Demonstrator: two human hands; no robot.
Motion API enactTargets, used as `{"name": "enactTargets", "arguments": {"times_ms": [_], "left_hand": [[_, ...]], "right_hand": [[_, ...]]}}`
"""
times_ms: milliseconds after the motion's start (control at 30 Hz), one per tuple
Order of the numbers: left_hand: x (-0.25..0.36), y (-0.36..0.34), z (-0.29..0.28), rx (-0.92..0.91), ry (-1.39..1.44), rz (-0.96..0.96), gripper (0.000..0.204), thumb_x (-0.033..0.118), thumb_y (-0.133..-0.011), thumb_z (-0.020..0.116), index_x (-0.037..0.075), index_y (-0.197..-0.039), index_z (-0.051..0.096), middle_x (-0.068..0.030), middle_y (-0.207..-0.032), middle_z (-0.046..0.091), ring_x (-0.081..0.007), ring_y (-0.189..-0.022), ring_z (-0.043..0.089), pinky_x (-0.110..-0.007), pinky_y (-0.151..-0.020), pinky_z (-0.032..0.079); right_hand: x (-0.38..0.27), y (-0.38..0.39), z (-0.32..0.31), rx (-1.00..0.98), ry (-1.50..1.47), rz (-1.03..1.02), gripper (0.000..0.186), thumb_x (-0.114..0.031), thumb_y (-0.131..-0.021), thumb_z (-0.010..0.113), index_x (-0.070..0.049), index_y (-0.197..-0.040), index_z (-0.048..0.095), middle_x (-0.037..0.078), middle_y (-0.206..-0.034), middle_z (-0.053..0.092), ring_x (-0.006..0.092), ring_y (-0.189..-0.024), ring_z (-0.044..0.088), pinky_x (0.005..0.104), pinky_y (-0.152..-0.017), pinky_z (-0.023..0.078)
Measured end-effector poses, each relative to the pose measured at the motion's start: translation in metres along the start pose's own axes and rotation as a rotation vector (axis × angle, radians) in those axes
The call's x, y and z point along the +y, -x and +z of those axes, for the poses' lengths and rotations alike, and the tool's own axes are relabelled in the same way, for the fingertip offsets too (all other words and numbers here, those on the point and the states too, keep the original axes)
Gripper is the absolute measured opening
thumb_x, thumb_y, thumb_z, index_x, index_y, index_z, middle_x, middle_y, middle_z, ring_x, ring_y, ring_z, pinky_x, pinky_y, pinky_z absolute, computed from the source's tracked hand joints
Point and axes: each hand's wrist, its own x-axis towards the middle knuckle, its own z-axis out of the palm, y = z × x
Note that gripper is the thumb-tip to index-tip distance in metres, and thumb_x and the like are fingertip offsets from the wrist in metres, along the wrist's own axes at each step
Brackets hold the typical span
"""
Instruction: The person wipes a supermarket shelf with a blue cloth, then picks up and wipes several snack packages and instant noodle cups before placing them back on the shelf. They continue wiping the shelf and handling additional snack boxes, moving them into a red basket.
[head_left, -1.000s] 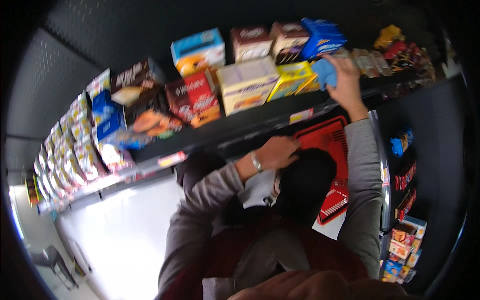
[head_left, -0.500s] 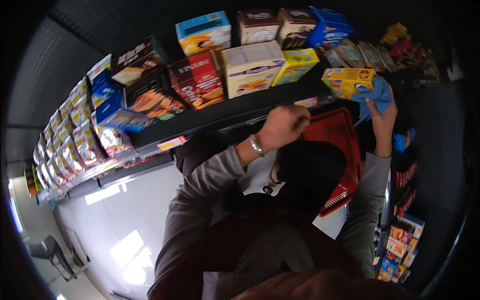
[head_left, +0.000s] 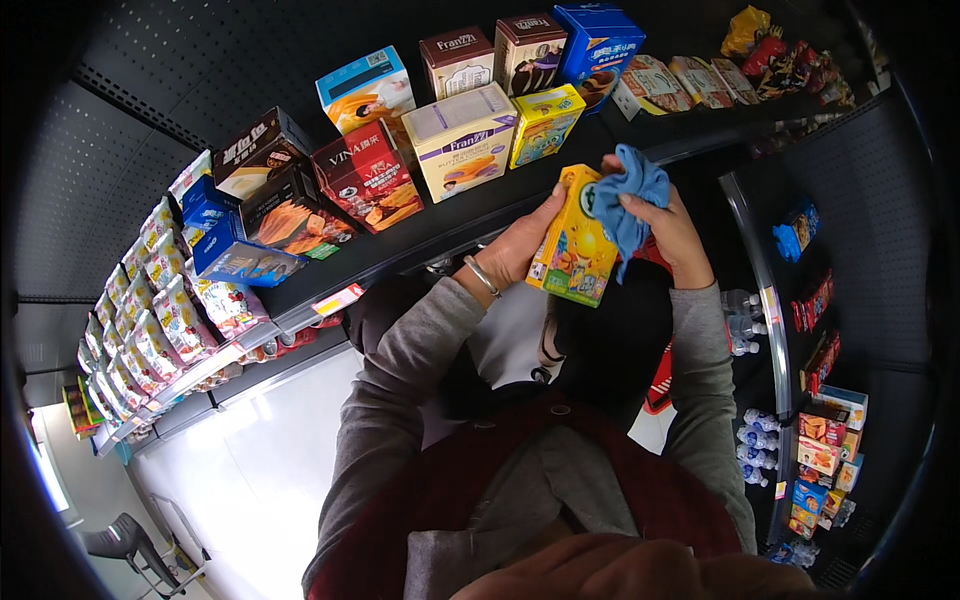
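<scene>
One yellow, rectangular cardboard carton (head_left: 575, 252) with colourful printed pictures is held tilted, just right of the frame's centre, off the black shelf (head_left: 400, 243). The person's left hand (head_left: 525, 240) grips its left side; the right hand (head_left: 682, 238) clutches a crumpled blue cloth (head_left: 637, 195) at its upper right edge. The step appears to be wiping; the next move seems to call for a steady left grip. The carton looks crisp-edged and undented.
</scene>
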Motion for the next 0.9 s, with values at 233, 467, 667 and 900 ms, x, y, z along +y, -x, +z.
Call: {"name": "enactTargets", "arguments": {"times_ms": [233,467,667,900], "left_hand": [[-0.020,-0.020,-0.011,-0.050,0.214,0.010,0.071,0.067,-0.100,0.040,0.009,-0.138,0.055,-0.0140,-0.125,0.067,-0.0276,-0.107,0.070,-0.042,-0.093,0.058],[-0.022,-0.022,-0.027,0.080,0.521,0.037,0.064,0.071,-0.095,0.050,0.013,-0.119,0.065,-0.0094,-0.105,0.072,-0.0260,-0.097,0.070,-0.041,-0.086,0.059],[-0.009,-0.013,-0.018,-0.052,0.198,0.232,0.077,0.070,-0.096,0.048,0.007,-0.141,0.053,-0.0144,-0.126,0.066,-0.0278,-0.109,0.065,-0.042,-0.095,0.055],[-0.016,-0.009,-0.003,-0.122,0.356,0.115,0.077,0.070,-0.098,0.043,0.008,-0.143,0.050,-0.0142,-0.133,0.063,-0.0294,-0.117,0.064,-0.044,-0.103,0.052]], "right_hand": [[0.013,-0.006,0.031,0.326,0.609,-0.379,0.053,-0.016,-0.096,0.065,0.004,-0.143,0.048,0.024,-0.143,0.053,0.0348,-0.130,0.055,0.0433,-0.108,0.044],[0.024,0.036,0.094,-0.029,0.996,-0.568,0.065,-0.030,-0.095,0.063,-0.003,-0.151,0.043,0.020,-0.160,0.035,0.0424,-0.147,0.032,0.0557,-0.119,0.024],[0.023,0.085,0.107,-0.201,1.021,-0.538,0.071,-0.036,-0.091,0.063,-0.006,-0.153,0.043,0.018,-0.163,0.031,0.0409,-0.151,0.026,0.0574,-0.121,0.020],[0.027,0.049,0.062,0.312,0.381,-0.147,0.060,-0.028,-0.103,0.055,0.000,-0.153,0.038,0.021,-0.150,0.046,0.0298,-0.132,0.053,0.0399,-0.108,0.043]]}}
